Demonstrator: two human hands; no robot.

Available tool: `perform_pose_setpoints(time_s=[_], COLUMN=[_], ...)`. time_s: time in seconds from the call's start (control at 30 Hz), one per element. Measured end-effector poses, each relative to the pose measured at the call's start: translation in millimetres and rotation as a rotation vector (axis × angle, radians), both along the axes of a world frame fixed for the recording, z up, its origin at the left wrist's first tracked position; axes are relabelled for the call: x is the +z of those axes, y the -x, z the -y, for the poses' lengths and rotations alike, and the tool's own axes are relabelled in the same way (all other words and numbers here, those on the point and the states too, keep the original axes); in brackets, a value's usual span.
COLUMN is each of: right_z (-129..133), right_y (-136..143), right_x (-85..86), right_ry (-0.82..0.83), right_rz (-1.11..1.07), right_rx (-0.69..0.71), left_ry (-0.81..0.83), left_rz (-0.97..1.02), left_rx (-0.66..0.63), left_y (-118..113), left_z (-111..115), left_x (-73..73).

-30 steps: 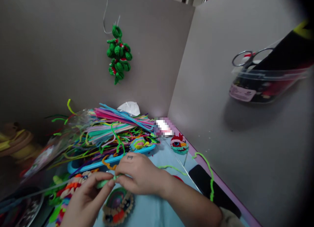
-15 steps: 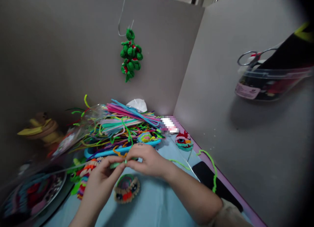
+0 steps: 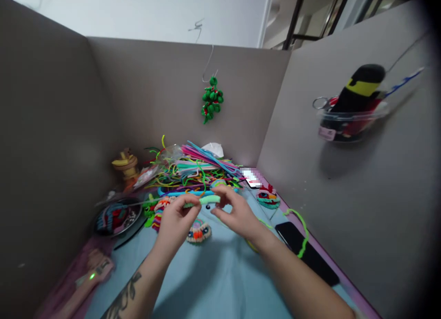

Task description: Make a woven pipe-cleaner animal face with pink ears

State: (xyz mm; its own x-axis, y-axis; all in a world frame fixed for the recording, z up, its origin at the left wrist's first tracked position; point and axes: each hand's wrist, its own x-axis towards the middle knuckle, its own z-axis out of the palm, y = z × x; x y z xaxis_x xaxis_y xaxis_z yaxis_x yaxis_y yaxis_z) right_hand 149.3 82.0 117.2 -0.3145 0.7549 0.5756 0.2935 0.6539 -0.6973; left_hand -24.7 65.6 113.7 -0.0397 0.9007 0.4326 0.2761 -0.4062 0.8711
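Observation:
My left hand (image 3: 181, 216) pinches a short, curved, light green fuzzy strip (image 3: 209, 199), which looks like bent pipe cleaner, between thumb and fingertips. The strip's right end reaches into the gap between the thumb and fingers of my right hand (image 3: 236, 212), which are apart. Whether that hand touches the strip I cannot tell. Below the hands lies a beige fuzzy piece (image 3: 199, 235) with dark eyes and an orange patch. Left of my left hand are a striped multicolour fuzzy piece (image 3: 159, 214) and a green fuzzy figure (image 3: 149, 209).
Behind the hands stands a heap of pipe cleaners (image 3: 196, 168). A round dish (image 3: 138, 209) sits at left; a glue gun (image 3: 99, 268) with a green light lies in front. A dark slab (image 3: 310, 254) and a red-and-teal fuzzy piece (image 3: 268, 198) lie at right. Scissors (image 3: 320, 103) stick out of a wall-mounted tub.
The camera view has tilted up and widened. My right hand's fingers have parted from the pinch at the strip, and more of the light green strip now shows between the hands.

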Motion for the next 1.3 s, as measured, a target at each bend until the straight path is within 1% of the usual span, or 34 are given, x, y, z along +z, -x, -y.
perform_pose_setpoints(time_s=[0.1,0.17,0.23,0.3,0.4,0.5,0.53,0.6,0.67,0.73,0.8,0.87,1.03,1.17,1.3], right_z=[28,43,56,67,78,82,82,79,77,77,78,80,77,68,66], right_y=[1,5,9,12,14,12,11,8,5,4,5,8,16,19,21], right_x=[-9.9,-16.3,-22.2,-28.3,-39.4,-54.2,-59.7,-71.3,-82.9,-94.2,-104.3,-112.3,-121.9,-124.0,-127.6], right_ry=[0.023,0.072,0.155,0.234,0.301,0.32,0.312,0.279,0.235,0.188,0.146,0.115,0.106,0.079,0.06], right_rz=[0.034,0.017,-0.019,-0.048,-0.078,-0.138,-0.149,-0.134,-0.091,-0.044,-0.006,0.015,-0.013,-0.004,0.089], right_rx=[0.008,-0.018,-0.053,-0.055,0.001,0.093,0.105,0.082,0.067,0.095,0.128,0.128,0.094,0.032,0.041], left_ry=[-0.026,0.019,0.081,0.131,0.191,0.256,0.278,0.312,0.351,0.381,0.402,0.407,0.399,0.416,0.42], left_rz=[-0.09,-0.087,-0.012,0.081,0.182,0.297,0.329,0.385,0.41,0.432,0.433,0.413,0.375,0.338,0.301], left_rx=[0.001,-0.017,-0.004,0.027,0.043,0.056,0.071,0.096,0.097,0.096,0.092,0.077,0.084,0.081,0.034], left_y=[-2,-3,-3,0,6,12,14,15,15,13,10,5,-2,3,9], left_z=[28,45,60,73,89,100,102,104,101,97,93,91,92,93,95], left_x=[-2.6,-7.4,-14.4,-22.6,-35.7,-49.5,-54.7,-65.6,-76.6,-86.0,-92.8,-97.3,-105.5,-109.8,-112.0])
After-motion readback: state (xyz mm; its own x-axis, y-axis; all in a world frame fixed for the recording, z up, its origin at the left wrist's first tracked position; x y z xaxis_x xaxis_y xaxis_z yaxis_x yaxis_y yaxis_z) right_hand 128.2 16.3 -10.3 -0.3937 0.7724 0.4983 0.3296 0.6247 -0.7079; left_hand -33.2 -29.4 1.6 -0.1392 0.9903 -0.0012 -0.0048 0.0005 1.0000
